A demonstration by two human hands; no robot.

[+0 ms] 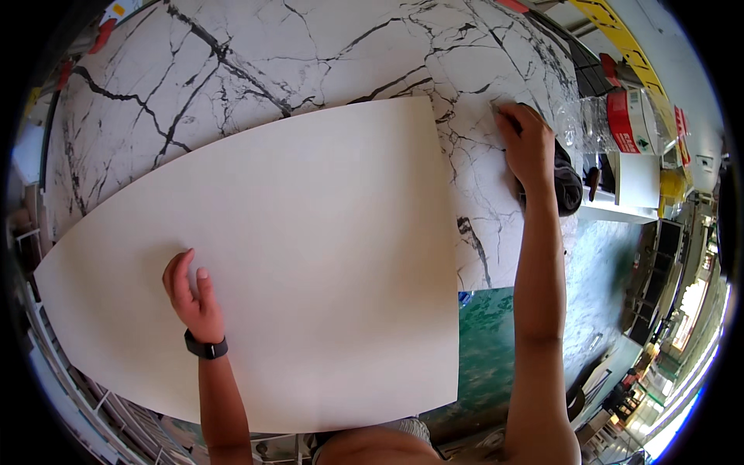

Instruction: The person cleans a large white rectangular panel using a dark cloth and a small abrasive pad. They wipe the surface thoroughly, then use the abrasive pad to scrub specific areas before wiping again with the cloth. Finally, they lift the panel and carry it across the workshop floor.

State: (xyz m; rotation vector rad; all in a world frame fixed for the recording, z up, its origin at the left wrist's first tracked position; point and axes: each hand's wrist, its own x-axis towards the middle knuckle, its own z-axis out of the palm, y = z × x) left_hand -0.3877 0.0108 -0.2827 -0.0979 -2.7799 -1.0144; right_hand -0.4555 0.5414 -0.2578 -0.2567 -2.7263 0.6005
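Note:
A large blank white sheet covers much of the marble-patterned tabletop and reaches past its near edge toward my body. My left hand, with a black band on its wrist, hovers over or rests on the sheet's left part. Its fingers are loosely bent and the thumb stands apart, with nothing between them. To the right of the sheet, my right hand is closed over the table, fingertips drawn together; what they may hold is too blurred to make out. A dark cloth-like bundle lies beside that hand, partly hidden by it.
Clear plastic bottles with a red and white label lie by the table's right edge. A yellow slotted rail runs along the far right. Below the near right edge shows a green floor. White shelving stands at the right.

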